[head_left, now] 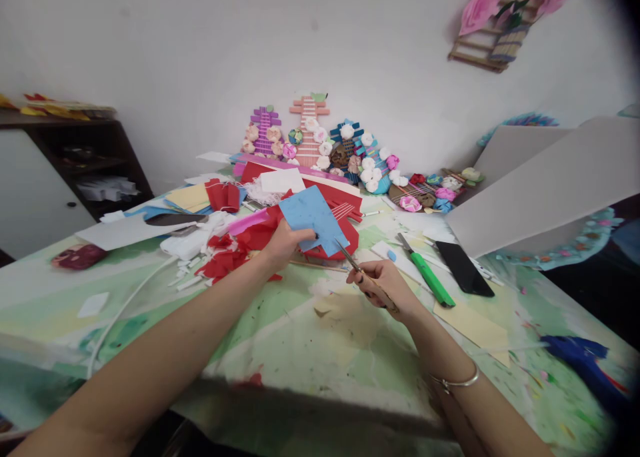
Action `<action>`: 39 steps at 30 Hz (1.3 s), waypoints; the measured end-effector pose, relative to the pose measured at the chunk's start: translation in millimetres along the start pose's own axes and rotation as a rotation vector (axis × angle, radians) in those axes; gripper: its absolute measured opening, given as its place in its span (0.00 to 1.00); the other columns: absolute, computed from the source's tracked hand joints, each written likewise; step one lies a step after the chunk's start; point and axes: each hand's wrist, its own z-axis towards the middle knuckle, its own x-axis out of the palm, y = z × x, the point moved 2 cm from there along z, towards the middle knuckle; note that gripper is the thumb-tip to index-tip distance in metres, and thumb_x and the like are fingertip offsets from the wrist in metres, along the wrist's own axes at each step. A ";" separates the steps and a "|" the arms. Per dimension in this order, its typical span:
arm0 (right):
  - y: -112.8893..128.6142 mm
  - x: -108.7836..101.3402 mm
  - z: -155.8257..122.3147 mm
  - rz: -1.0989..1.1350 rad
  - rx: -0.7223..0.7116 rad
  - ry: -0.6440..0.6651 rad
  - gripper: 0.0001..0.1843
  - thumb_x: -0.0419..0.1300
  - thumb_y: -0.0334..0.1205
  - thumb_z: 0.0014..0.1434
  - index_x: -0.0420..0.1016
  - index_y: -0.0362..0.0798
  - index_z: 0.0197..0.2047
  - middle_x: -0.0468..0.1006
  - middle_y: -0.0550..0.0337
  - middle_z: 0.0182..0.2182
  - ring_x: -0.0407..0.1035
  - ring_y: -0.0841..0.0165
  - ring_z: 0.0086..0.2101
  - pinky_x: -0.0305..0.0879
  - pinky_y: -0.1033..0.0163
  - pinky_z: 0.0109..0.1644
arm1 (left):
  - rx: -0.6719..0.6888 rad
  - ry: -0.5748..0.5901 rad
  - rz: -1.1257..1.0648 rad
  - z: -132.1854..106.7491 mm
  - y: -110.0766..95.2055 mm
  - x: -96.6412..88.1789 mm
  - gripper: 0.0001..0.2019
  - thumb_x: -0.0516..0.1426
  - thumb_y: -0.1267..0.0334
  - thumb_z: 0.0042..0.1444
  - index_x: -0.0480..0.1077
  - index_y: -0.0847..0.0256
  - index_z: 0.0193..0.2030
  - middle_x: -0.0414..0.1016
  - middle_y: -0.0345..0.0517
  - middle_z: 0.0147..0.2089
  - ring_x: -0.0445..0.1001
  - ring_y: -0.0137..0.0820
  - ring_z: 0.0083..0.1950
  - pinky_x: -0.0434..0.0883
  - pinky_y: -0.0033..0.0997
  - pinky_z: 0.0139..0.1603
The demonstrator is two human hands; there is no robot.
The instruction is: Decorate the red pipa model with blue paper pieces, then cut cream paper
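The cutting looks just begun. Left of the green craft knife (429,282), the left hand (285,243) pinches a blue paper sheet (313,223). The right hand (383,287) is closed around scissors (350,255), their blades at the sheet's lower edge. A clean cut, I'd judge, needs the sheet held steady.

You work in a craft workroom: paint-marked green bench (300,350) strewn with red paper scraps (225,260), blue speckled paper sheet (313,218), green-handled utility knife (431,281); finished paper-flower ornaments (311,142) line the white wall (200,43).
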 end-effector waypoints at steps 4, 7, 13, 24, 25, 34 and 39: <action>-1.4 -0.2 0.7 0.008 0.009 -0.014 0.23 0.64 0.57 0.47 0.71 0.42 0.29 0.53 0.73 0.13 0.43 0.81 0.13 0.36 0.70 0.16 | 0.010 -0.001 0.007 0.2 0.2 -0.4 0.14 0.62 0.71 0.32 0.70 0.63 0.31 0.73 0.38 0.28 0.70 0.29 0.28 0.69 0.29 0.31; -0.7 0.7 0.7 0.012 0.018 -0.020 0.23 0.65 0.56 0.46 0.71 0.42 0.28 0.53 0.73 0.13 0.43 0.81 0.13 0.36 0.70 0.15 | 0.007 -0.005 0.016 0.2 0.4 -0.9 0.14 0.62 0.71 0.32 0.70 0.63 0.32 0.72 0.37 0.28 0.70 0.29 0.29 0.69 0.29 0.31; 3.5 2.7 -0.5 0.021 0.041 -0.034 0.24 0.66 0.57 0.43 0.71 0.42 0.27 0.53 0.74 0.12 0.43 0.81 0.12 0.36 0.70 0.15 | 0.003 -0.012 0.011 0.4 -0.3 -0.9 0.14 0.62 0.71 0.32 0.70 0.63 0.31 0.73 0.39 0.29 0.70 0.29 0.29 0.69 0.29 0.31; 0.2 1.2 1.3 -0.039 0.043 -0.069 0.12 0.62 0.44 0.47 0.71 0.43 0.26 0.54 0.73 0.11 0.46 0.81 0.10 0.39 0.71 0.13 | 0.006 0.002 0.004 -1.0 -0.4 0.3 0.13 0.62 0.71 0.32 0.69 0.62 0.29 0.72 0.39 0.28 0.70 0.29 0.28 0.70 0.29 0.30; -0.3 1.0 1.4 -0.042 0.042 -0.069 0.11 0.62 0.44 0.47 0.71 0.43 0.25 0.55 0.73 0.11 0.47 0.81 0.10 0.39 0.71 0.13 | 0.002 -0.002 0.003 -1.0 -0.4 0.4 0.13 0.62 0.71 0.32 0.69 0.62 0.29 0.73 0.39 0.28 0.70 0.29 0.28 0.70 0.30 0.31; 2.2 2.6 0.3 -0.082 0.036 -0.069 0.11 0.60 0.43 0.48 0.70 0.44 0.24 0.56 0.73 0.10 0.48 0.80 0.09 0.42 0.71 0.12 | 0.008 0.007 -0.002 -1.3 -0.2 0.3 0.14 0.62 0.71 0.32 0.70 0.63 0.31 0.73 0.39 0.28 0.70 0.29 0.28 0.70 0.29 0.30; 3.1 2.0 -0.5 -0.116 0.020 -0.074 0.13 0.60 0.46 0.48 0.68 0.45 0.22 0.56 0.73 0.09 0.48 0.80 0.09 0.41 0.72 0.12 | -0.016 0.005 -0.008 -1.5 -0.1 0.6 0.14 0.63 0.70 0.32 0.70 0.63 0.31 0.73 0.39 0.29 0.71 0.30 0.29 0.70 0.30 0.30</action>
